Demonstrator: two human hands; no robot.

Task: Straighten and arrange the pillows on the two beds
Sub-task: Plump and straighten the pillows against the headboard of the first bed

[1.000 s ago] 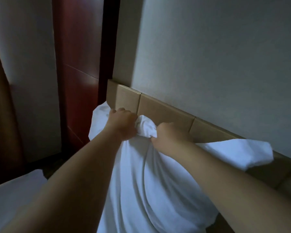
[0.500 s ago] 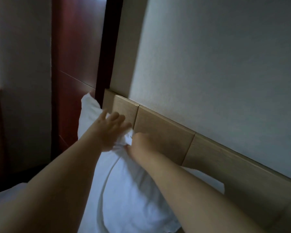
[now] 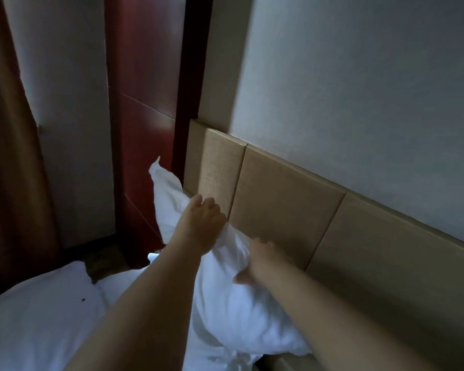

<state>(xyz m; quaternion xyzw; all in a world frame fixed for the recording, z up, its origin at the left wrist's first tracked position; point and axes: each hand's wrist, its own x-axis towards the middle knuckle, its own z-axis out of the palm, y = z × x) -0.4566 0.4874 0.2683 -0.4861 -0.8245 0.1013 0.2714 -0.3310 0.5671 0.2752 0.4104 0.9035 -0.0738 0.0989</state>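
Note:
A white pillow (image 3: 233, 298) leans against the tan padded headboard (image 3: 287, 202), one corner sticking up at the left. My left hand (image 3: 200, 226) presses on the pillow's upper edge with the fingers curled over it. Lower down and to the right, my right hand (image 3: 263, 259) pinches the same top edge, thumb in front and fingers behind the fabric. White bedding (image 3: 38, 317) covers the bed at the lower left.
A dark red wooden panel (image 3: 145, 103) stands left of the headboard. A brown curtain (image 3: 6, 156) hangs at the far left. A grey wall (image 3: 359, 89) rises above the headboard. Dark floor (image 3: 105, 259) shows between the bed and the panel.
The pillow has dropped lower against the headboard. My left hand, spread half a second ago, has curled over the pillow's edge, and my right hand has slid down to the right along it.

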